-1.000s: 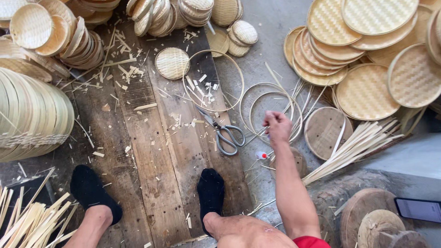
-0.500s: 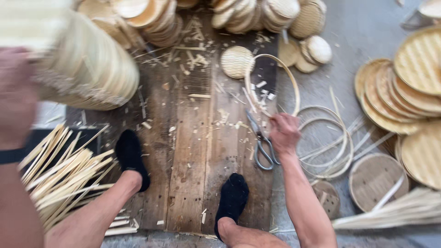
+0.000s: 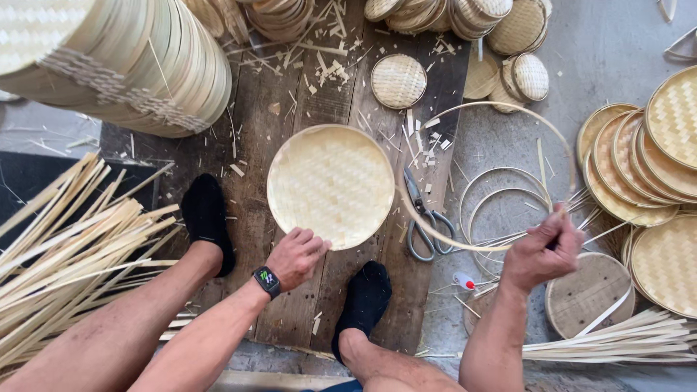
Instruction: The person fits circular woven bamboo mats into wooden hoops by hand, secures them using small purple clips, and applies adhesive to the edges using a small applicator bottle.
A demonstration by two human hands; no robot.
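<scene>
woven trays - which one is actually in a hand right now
The round woven tray over the wooden board, pinched at its lower edge by the left hand. Every other tray sits in stacks or lies flat, untouched.

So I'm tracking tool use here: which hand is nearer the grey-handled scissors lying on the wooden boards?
Right. The right hand holds a thin bamboo hoop beside the grey-handled scissors; the left hand grips the round woven bamboo tray, farther off.

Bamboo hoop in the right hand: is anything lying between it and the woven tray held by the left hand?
Nothing visible blocks it. The bamboo hoop in the right hand already curves up to the rim of the woven tray gripped by the left hand. The scissors lie flat on the boards beneath the hoop.
</scene>
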